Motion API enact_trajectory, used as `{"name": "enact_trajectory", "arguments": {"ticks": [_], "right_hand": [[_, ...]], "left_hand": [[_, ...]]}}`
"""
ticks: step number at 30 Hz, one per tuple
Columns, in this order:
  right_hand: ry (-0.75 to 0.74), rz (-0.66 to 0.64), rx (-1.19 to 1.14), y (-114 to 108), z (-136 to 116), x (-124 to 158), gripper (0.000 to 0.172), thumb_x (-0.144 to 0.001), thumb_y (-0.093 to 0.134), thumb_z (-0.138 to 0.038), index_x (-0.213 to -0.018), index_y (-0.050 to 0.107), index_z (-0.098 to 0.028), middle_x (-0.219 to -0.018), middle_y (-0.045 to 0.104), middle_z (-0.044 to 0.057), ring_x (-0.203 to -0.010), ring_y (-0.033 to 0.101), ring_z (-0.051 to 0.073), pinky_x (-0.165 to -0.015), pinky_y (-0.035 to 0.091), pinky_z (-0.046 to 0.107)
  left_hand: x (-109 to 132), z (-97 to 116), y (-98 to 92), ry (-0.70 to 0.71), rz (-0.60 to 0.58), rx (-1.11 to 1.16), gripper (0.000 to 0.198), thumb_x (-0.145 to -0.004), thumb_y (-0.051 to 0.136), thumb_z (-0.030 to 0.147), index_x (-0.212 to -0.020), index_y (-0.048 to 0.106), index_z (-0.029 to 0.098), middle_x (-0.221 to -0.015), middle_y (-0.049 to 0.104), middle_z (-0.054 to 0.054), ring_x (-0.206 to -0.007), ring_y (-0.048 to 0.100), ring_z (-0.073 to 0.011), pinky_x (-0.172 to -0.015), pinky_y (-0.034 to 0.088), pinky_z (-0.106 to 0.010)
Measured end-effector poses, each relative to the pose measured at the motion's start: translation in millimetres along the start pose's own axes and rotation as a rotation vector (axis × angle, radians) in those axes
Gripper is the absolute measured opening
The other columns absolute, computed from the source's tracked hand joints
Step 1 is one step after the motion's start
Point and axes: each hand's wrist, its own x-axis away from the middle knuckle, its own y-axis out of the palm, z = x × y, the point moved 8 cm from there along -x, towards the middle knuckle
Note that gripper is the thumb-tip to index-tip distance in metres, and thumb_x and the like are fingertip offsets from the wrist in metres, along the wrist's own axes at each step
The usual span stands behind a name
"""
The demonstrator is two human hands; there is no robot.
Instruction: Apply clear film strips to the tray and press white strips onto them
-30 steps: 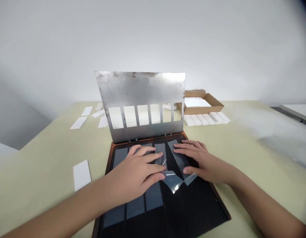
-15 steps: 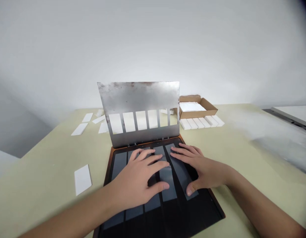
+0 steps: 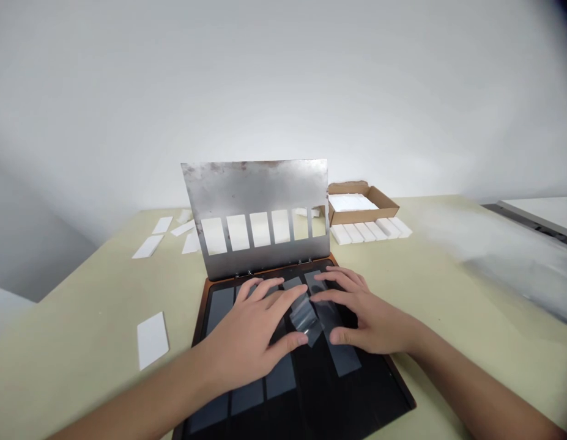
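Observation:
A black board with a brown rim [image 3: 200,311] lies on the table before me, with several grey film strips [image 3: 278,376] side by side on it. My left hand [image 3: 251,333] lies flat with spread fingers on the middle strips. My right hand [image 3: 361,315] rests flat on the right-hand strip [image 3: 345,357], fingers stretched towards the left hand. Between the two hands one clear strip [image 3: 306,318] has lifted and buckled, catching the light. A hinged metal stencil plate [image 3: 255,189] with a row of rectangular slots stands upright at the board's far edge.
A cardboard box [image 3: 362,203] of white sheets sits at the back right, with a row of white blocks [image 3: 370,231] in front of it. White cards lie scattered at the back left [image 3: 148,245], and one card [image 3: 151,339] lies left of the board. A grey surface [image 3: 540,214] is at the far right.
The strips lay flat under both hands half a second ago; now the one between the hands has lifted and crumpled. Both hands shifted slightly towards each other, and the camera tilted a little.

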Motion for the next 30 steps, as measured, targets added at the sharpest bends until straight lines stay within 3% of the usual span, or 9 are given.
{"name": "enact_trajectory", "arguments": {"ticks": [3,7,12,14,17,20,22,24,30], "right_hand": [[0.004,0.02,0.0,2,-8,0,0.051,-0.09,0.073,-0.066,-0.129,0.073,-0.034,-0.163,0.043,0.006,-0.161,0.014,0.037,-0.128,0.024,0.061],[-0.009,-0.009,-0.032,4,-17,1,0.045,-0.088,0.075,-0.066,-0.122,0.078,-0.036,-0.161,0.046,0.003,-0.161,0.014,0.039,-0.128,0.025,0.061],[-0.065,-0.048,-0.101,2,-26,4,0.035,-0.09,0.074,-0.066,-0.113,0.082,-0.042,-0.164,0.043,-0.004,-0.162,0.011,0.037,-0.129,0.024,0.059],[-0.076,-0.052,-0.124,2,-28,5,0.029,-0.092,0.072,-0.064,-0.106,0.083,-0.042,-0.163,0.044,-0.006,-0.162,0.012,0.036,-0.129,0.024,0.058],[-0.015,0.036,-0.083,-5,-20,3,0.027,-0.101,0.064,-0.055,-0.098,0.08,-0.033,-0.153,0.053,0.0,-0.158,0.023,0.032,-0.127,0.029,0.054],[0.058,0.109,0.039,-11,-5,1,0.02,-0.103,0.061,-0.042,-0.115,0.071,-0.029,-0.148,0.056,0.007,-0.151,0.033,0.031,-0.125,0.033,0.055],[0.079,0.093,0.097,-9,4,-1,0.03,-0.102,0.062,-0.04,-0.129,0.065,-0.03,-0.151,0.052,0.009,-0.15,0.033,0.032,-0.124,0.032,0.058],[0.09,0.07,0.112,-5,11,-2,0.037,-0.102,0.062,-0.044,-0.137,0.062,-0.031,-0.155,0.048,0.009,-0.152,0.03,0.033,-0.124,0.031,0.06],[0.106,0.057,0.127,4,17,-4,0.045,-0.105,0.056,-0.054,-0.147,0.059,-0.039,-0.162,0.04,0.008,-0.156,0.024,0.035,-0.125,0.028,0.064]], "left_hand": [[-1,1,0.3,0.016,-0.022,0.01,0.067,-0.101,0.055,0.068,-0.157,0.044,0.031,-0.151,0.061,-0.009,-0.148,0.042,-0.0418,-0.115,0.034,-0.06],[-2,-1,-0.6,0.031,-0.03,0.001,0.071,-0.099,0.057,0.07,-0.157,0.045,0.03,-0.147,0.064,-0.008,-0.149,0.041,-0.0429,-0.118,0.028,-0.065],[-2,-7,1.3,-0.007,-0.049,-0.038,0.056,-0.103,0.052,0.068,-0.144,0.062,0.03,-0.151,0.062,-0.006,-0.15,0.04,-0.0433,-0.121,0.021,-0.07],[-2,-8,1.8,-0.006,-0.054,-0.044,0.051,-0.105,0.049,0.065,-0.139,0.065,0.031,-0.156,0.058,-0.007,-0.15,0.041,-0.042,-0.121,0.02,-0.07],[-1,-9,1.9,-0.002,-0.042,-0.053,0.045,-0.106,0.048,0.063,-0.134,0.066,0.033,-0.165,0.044,-0.009,-0.151,0.04,-0.0398,-0.12,0.021,-0.07],[0,-11,2.8,-0.018,-0.027,-0.049,0.04,-0.107,0.049,0.059,-0.133,0.064,0.033,-0.163,0.046,-0.01,-0.148,0.043,-0.0389,-0.12,0.019,-0.071],[-1,-11,2.3,-0.03,-0.009,-0.038,0.041,-0.106,0.051,0.057,-0.139,0.059,0.032,-0.158,0.051,-0.011,-0.144,0.047,-0.0383,-0.119,0.02,-0.07],[-1,-9,1.7,-0.029,-0.003,-0.034,0.043,-0.105,0.053,0.056,-0.14,0.059,0.032,-0.155,0.054,-0.011,-0.142,0.048,-0.0387,-0.118,0.02,-0.07],[1,-2,-0.6,-0.011,-0.012,-0.025,0.032,-0.105,0.055,0.057,-0.118,0.069,0.031,-0.144,0.063,-0.007,-0.142,0.045,-0.039,-0.116,0.014,-0.071]]}}
